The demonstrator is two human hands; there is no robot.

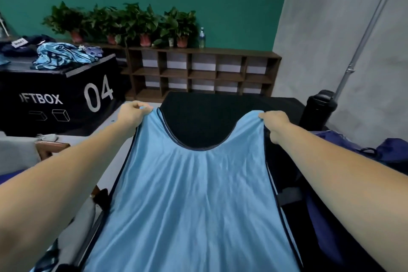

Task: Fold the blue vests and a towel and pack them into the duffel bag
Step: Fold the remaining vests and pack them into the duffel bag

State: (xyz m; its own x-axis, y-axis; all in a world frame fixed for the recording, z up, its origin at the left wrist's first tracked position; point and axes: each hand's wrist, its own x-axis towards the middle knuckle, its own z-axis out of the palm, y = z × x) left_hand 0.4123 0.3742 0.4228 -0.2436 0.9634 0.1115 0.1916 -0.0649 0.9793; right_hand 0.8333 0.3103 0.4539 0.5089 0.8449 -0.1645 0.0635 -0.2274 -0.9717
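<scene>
Early stage: L hand [134,111] & R hand [274,122] pinch vest [194,194] shoulders, unfolded; more vests [59,55] heaped far beyond L; nothing visibly packed.

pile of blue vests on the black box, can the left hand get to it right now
Probably not. The left hand grips a shoulder of the spread vest, and the pile lies well beyond it on the black box; it would have to let go first.
</scene>
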